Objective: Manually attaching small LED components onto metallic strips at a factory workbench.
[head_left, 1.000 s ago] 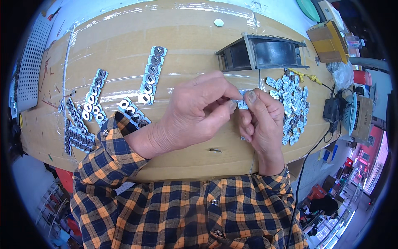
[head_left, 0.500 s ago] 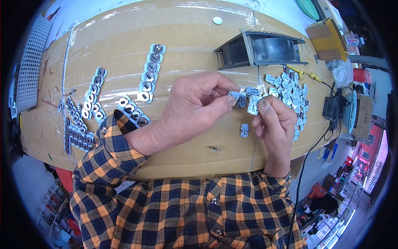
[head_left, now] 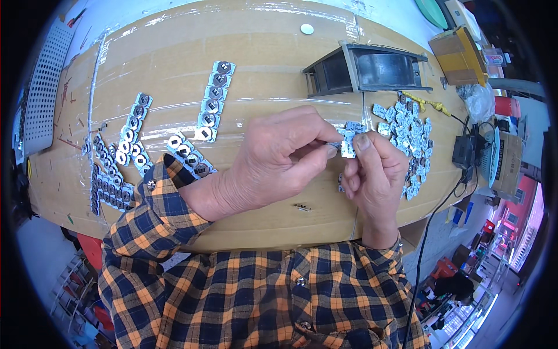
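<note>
Handling small PCBs (head_left: 347, 148), pale blue, up in front of the chest, both hands on the job, seen from where I'm standing. R hand (head_left: 376, 166): thumb over bent fingers, pinching a PCB by its edge. L hand (head_left: 288, 154): thumb & forefinger drawn in at the same PCB's near side; can't tell if they grip its edge or a separate pc. Step in hand, by my reckoning: fine two-handed work at the PCB edge, maybe parting or fitting. Next move prob. calls for a firm R pinch, w/ light, exact L fingertips. Stock, R side: loose PCB pile (head_left: 414, 136), heaped, qty n/k. Stock, L side: PCB strips w/ round dark parts (head_left: 213, 107), laid end to end. Also: one loose PCB (head_left: 341, 182) below the R fingers, partly covered; black fan (head_left: 383, 72) beyond the hands; small slim part (head_left: 302, 207) nearer the body, too small to ID; all on cardboard-topped table (head_left: 267, 64). Hidden: contact pt. betw. L fingertips & PCB, plus R fingers' undersides. Cut off: lower L strips, partly behind checked sleeve (head_left: 157, 200). Another PCB (head_left: 354, 125) shows just past the held one; joined or apart, unclear.
</note>
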The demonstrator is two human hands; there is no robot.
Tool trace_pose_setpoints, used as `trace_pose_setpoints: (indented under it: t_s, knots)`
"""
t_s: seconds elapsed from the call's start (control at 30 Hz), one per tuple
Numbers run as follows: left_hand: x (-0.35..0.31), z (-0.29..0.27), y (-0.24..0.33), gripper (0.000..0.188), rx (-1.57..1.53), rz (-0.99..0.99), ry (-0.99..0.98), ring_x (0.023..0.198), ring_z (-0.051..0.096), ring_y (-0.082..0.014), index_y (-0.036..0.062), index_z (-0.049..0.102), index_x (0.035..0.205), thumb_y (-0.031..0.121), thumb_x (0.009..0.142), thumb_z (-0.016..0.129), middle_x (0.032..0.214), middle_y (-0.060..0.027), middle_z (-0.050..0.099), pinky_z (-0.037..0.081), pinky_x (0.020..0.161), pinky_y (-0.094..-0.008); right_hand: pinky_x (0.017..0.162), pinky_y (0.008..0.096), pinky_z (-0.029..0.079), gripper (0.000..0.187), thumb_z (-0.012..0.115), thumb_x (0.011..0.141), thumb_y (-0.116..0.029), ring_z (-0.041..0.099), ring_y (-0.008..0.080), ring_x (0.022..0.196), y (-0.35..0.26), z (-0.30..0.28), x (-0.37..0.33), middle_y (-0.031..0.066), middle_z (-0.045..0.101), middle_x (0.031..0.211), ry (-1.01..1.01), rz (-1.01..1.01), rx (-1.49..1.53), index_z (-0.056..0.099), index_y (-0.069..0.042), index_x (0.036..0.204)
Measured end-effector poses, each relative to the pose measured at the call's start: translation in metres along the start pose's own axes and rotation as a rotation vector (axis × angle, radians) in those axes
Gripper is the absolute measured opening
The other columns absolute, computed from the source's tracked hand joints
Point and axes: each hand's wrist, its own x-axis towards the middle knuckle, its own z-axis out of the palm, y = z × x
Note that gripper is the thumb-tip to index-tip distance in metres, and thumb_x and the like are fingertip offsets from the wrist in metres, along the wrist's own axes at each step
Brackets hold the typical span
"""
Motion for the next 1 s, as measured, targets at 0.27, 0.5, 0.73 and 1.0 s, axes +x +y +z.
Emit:
trace_pose_setpoints:
  t_s: [0.27,0.5,0.73,1.0]
  knots:
    - [0.004,0.004,-0.005,0.015,-0.426,-0.498,0.029,0.079,0.068,-0.0124,-0.0065,0.065,0.104,0.0,0.09,0.064,0.09,-0.0103,0.069,0.057,0.07,-0.0215,0.052,0.022,0.034,0.017,0.06,0.094,-0.003,0.043,0.0068,0.054,-0.006,-0.024,0.007,0.0003,0.056,0.064,0.119,-0.608,-1.058,0.061,0.003,0.077]
    - [0.005,-0.002,0.002,0.02,-0.591,-0.466,-0.048,0.076,0.07,-0.0151,-0.0085,0.062,0.109,0.0,0.091,0.062,0.088,-0.0136,0.07,0.06,0.067,-0.0245,0.046,0.0185,0.032,0.025,0.055,0.099,-0.015,0.044,0.0026,0.05,-0.005,-0.014,0.003,0.0003,0.058,0.064,-0.151,-0.329,-0.446,0.063,0.001,0.081]
    - [0.007,-0.006,-0.002,0.021,-0.739,-0.494,-0.081,0.073,0.069,-0.0158,-0.008,0.061,0.109,0.004,0.093,0.062,0.087,-0.0144,0.069,0.058,0.063,-0.024,0.04,0.0171,0.028,0.033,0.052,0.101,-0.02,0.041,0.0022,0.044,-0.004,-0.009,0.005,0.0008,0.055,0.058,-0.135,-0.046,-0.085,0.06,0.0,0.077]
    - [0.007,-0.004,-0.001,0.019,-0.759,-0.506,-0.031,0.073,0.069,-0.0162,-0.0077,0.061,0.108,0.006,0.094,0.061,0.087,-0.0145,0.069,0.059,0.065,-0.0249,0.042,0.0183,0.034,0.026,0.055,0.099,-0.013,0.047,0.0025,0.048,-0.001,-0.01,0.006,0.0011,0.059,0.06,-0.183,-0.182,-0.176,0.064,0.002,0.079]
